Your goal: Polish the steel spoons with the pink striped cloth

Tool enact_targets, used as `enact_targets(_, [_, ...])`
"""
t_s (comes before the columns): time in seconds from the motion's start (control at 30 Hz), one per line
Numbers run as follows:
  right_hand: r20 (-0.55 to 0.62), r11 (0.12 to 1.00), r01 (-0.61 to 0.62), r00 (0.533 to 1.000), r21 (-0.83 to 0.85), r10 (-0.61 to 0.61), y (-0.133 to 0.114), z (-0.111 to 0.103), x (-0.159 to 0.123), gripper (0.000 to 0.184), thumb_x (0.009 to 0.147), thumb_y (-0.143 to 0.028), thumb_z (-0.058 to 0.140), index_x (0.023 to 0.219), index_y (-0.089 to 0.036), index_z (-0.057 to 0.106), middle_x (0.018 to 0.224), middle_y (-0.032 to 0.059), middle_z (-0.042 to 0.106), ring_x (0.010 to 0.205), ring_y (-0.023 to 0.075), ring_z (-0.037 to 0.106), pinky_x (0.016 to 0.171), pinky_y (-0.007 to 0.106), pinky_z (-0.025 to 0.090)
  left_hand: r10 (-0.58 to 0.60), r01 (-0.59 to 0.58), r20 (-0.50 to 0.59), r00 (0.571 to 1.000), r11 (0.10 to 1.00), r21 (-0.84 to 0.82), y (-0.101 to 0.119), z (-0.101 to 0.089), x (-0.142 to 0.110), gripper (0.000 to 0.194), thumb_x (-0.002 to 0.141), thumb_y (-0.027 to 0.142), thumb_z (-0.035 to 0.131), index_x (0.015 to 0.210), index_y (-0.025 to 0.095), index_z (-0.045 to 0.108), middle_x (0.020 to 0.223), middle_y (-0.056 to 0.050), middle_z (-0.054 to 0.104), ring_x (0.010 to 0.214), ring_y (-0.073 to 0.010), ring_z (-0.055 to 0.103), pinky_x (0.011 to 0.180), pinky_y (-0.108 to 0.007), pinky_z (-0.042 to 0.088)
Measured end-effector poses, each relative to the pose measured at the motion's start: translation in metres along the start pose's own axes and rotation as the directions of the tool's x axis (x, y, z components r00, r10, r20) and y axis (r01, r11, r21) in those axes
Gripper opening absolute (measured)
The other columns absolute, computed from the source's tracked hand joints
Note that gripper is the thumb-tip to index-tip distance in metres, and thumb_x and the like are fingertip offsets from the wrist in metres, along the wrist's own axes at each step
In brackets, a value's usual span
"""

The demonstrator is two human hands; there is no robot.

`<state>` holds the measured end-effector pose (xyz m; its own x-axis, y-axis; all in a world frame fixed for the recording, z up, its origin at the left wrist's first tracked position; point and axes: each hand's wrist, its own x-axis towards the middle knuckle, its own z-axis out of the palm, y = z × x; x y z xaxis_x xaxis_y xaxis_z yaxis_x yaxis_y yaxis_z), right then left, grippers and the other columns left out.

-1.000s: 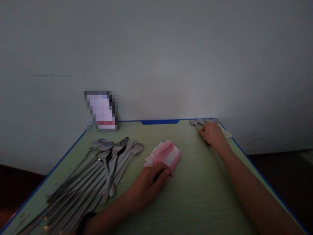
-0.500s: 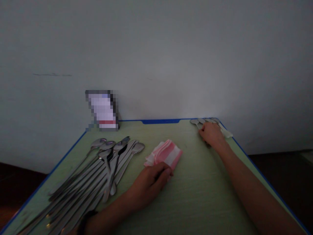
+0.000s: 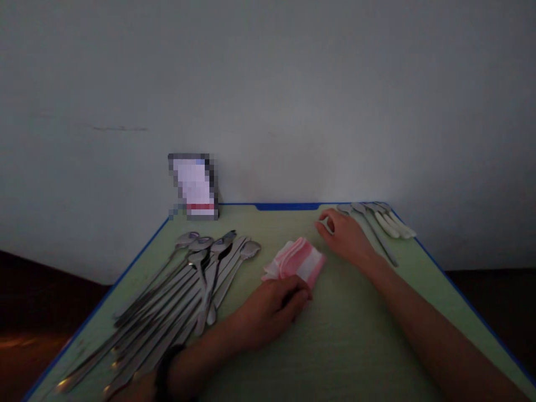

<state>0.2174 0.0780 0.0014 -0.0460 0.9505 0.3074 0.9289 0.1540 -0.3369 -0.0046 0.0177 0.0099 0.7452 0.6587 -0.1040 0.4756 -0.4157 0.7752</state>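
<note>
My left hand (image 3: 276, 304) rests on the table with its fingers curled over the near edge of a folded pink-and-white cloth (image 3: 312, 265). Beyond the cloth, my right hand (image 3: 345, 234) is held over the table, thumb and fingers apart and holding nothing. Just right of it lie several spoons in a row; one long metal spoon (image 3: 379, 240) stretches toward me, and white-handled ones (image 3: 389, 223) are by the corner. Left of the cloth is a loose pile of metal spoons and other cutlery (image 3: 184, 296), partly hidden by my left forearm.
A blurred-out phone-like screen (image 3: 195, 184) leans on the wall (image 3: 285, 100) at the back left. The pale green table (image 3: 343, 346) has a blue rim with a blue tab (image 3: 287, 206) at its far edge.
My right hand has let go of the long spoon in the right-hand row and moved left toward the cloth. My left hand stays at the cloth. The view has shifted slightly left.
</note>
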Motion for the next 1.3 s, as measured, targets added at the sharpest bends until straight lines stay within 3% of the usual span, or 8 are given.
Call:
enact_targets(0.1, [0.092, 0.965, 0.124, 0.985, 0.232, -0.148, -0.021, 0.014, -0.012, 0.025, 0.088, -0.040, 0.042, 0.096, -0.019, 0.054, 0.062, -0.0023, 0.054, 0.055, 0.0121, 0.050, 0.057, 0.025, 0.035, 0.083, -0.104, 0.133, 0.988, 0.980, 0.167, 0.006, -0.019, -0.004, 0.021, 0.092, 0.025, 0.040, 0.096, 0.021, 0.060, 0.084, -0.001, 0.065, 0.075, -0.0139, 0.058, 0.067, -0.022, 0.040])
enact_targets(0.2, [0.158, 0.942, 0.181, 0.960, 0.282, -0.232, -0.028, 0.023, -0.022, 0.027, 0.087, -0.043, 0.044, 0.098, -0.020, 0.055, 0.069, -0.0011, 0.059, 0.061, 0.0121, 0.053, 0.060, 0.025, 0.035, 0.028, -0.087, 0.181, 0.983, 0.941, 0.327, 0.008, -0.041, -0.009, 0.023, 0.092, 0.030, 0.039, 0.089, 0.020, 0.060, 0.074, -0.001, 0.064, 0.063, -0.0136, 0.057, 0.058, -0.022, 0.037])
enact_targets(0.37, [0.178, 0.951, 0.172, 0.959, 0.258, -0.221, -0.024, 0.026, -0.026, 0.025, 0.086, -0.041, 0.046, 0.098, -0.021, 0.056, 0.076, 0.0006, 0.063, 0.064, 0.0129, 0.055, 0.061, 0.025, 0.036, -0.186, 0.146, 0.020, 0.982, 0.826, 0.544, -0.010, -0.084, -0.022, 0.022, 0.087, 0.036, 0.046, 0.082, 0.019, 0.059, 0.073, -0.003, 0.064, 0.062, -0.0159, 0.056, 0.052, -0.023, 0.034])
enact_targets(0.57, [0.173, 0.952, 0.147, 0.965, 0.270, -0.198, -0.022, 0.027, -0.031, 0.026, 0.086, -0.039, 0.045, 0.103, -0.021, 0.055, 0.080, 0.0019, 0.065, 0.068, 0.0146, 0.058, 0.064, 0.027, 0.040, -0.454, 0.475, -0.183, 0.872, 0.695, 0.540, -0.034, -0.130, -0.045, 0.021, 0.081, 0.031, 0.049, 0.081, 0.018, 0.065, 0.074, -0.006, 0.068, 0.066, -0.0167, 0.060, 0.060, -0.025, 0.039])
enact_targets(0.7, [0.182, 0.950, 0.134, 0.965, 0.283, -0.190, -0.022, 0.027, -0.032, 0.027, 0.087, -0.039, 0.043, 0.103, -0.021, 0.056, 0.081, 0.0027, 0.065, 0.070, 0.0157, 0.060, 0.065, 0.028, 0.041, -0.561, 0.565, -0.181, 0.808, 0.648, 0.511, -0.042, -0.135, -0.044, 0.030, 0.077, 0.038, 0.053, 0.064, 0.014, 0.065, 0.057, -0.007, 0.065, 0.048, -0.0161, 0.057, 0.050, -0.025, 0.038])
enact_targets(0.87, [0.190, 0.949, 0.183, 0.953, 0.258, -0.236, -0.024, 0.027, -0.032, 0.025, 0.085, -0.038, 0.046, 0.101, -0.022, 0.056, 0.086, 0.0025, 0.066, 0.071, 0.0155, 0.060, 0.066, 0.028, 0.041, -0.599, 0.557, -0.097, 0.795, 0.658, 0.506, -0.049, -0.125, -0.029, 0.042, 0.076, 0.048, 0.050, 0.057, 0.014, 0.065, 0.052, -0.008, 0.065, 0.039, -0.0147, 0.054, 0.045, -0.024, 0.039])
enact_targets(1.1, [0.201, 0.961, 0.166, 0.957, 0.220, -0.211, -0.026, 0.029, -0.032, 0.025, 0.086, -0.039, 0.045, 0.101, -0.023, 0.057, 0.085, 0.0013, 0.066, 0.071, 0.0156, 0.061, 0.066, 0.028, 0.040, -0.513, 0.462, -0.026, 0.858, 0.749, 0.474, -0.055, -0.116, -0.018, 0.030, 0.073, 0.033, 0.050, 0.052, 0.015, 0.063, 0.055, -0.007, 0.067, 0.040, -0.0137, 0.053, 0.046, -0.024, 0.039])
enact_targets(1.3, [0.203, 0.966, 0.159, 0.958, 0.203, -0.201, -0.023, 0.032, -0.029, 0.025, 0.085, -0.040, 0.046, 0.100, -0.023, 0.057, 0.080, 0.0011, 0.066, 0.068, 0.0155, 0.060, 0.063, 0.028, 0.039, -0.361, 0.327, -0.008, 0.932, 0.833, 0.446, -0.040, -0.127, -0.025, 0.026, 0.077, 0.032, 0.049, 0.068, 0.015, 0.066, 0.055, -0.002, 0.063, 0.052, -0.0135, 0.053, 0.052, -0.023, 0.037])
